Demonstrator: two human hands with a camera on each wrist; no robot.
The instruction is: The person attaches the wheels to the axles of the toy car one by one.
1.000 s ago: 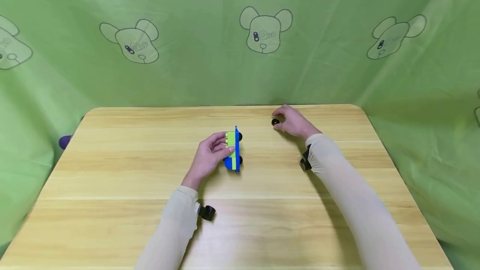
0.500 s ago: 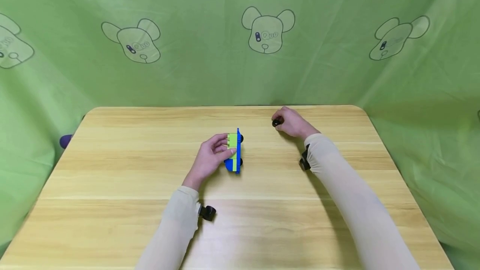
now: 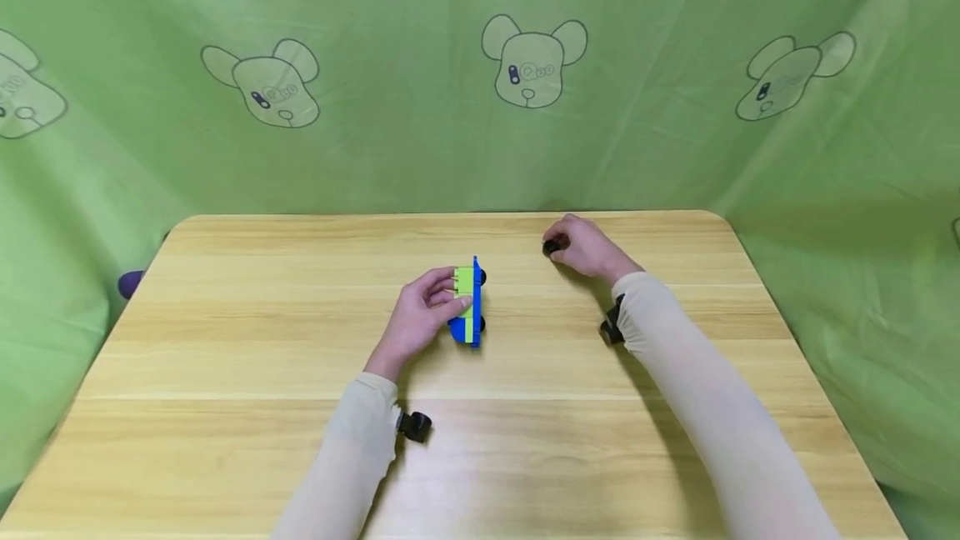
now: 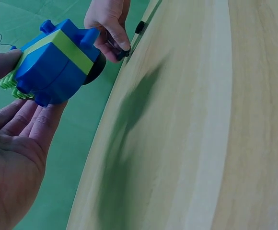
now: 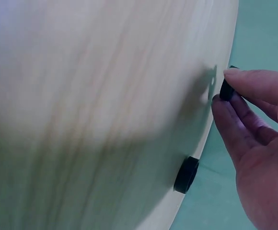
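My left hand [image 3: 420,315] holds a toy car [image 3: 465,304] built of blue and lime-green blocks, thumb on one side and fingers on the other. The car is turned on its side, with two black wheels showing on its right in the head view. From the left wrist, its blue end [image 4: 52,72] and one dark wheel [image 4: 97,68] face the camera. Farther back and to the right, my right hand [image 3: 588,247] pinches a small black wheel [image 5: 226,88] between thumb and fingertips. A second black wheel [image 5: 186,175] stands on the table below that hand.
The wooden table [image 3: 525,440] has rounded back corners. A green curtain [image 3: 405,157] with bear-head prints hangs behind it and along both sides. Beyond the left edge shows a purple object [image 3: 130,283]. Wrist cameras [image 3: 415,426] are strapped to both sleeves.
The right fingers have drawn in slightly and the black wheel has turned between them, its hole no longer showing in the head view. The left hand and car have hardly moved.
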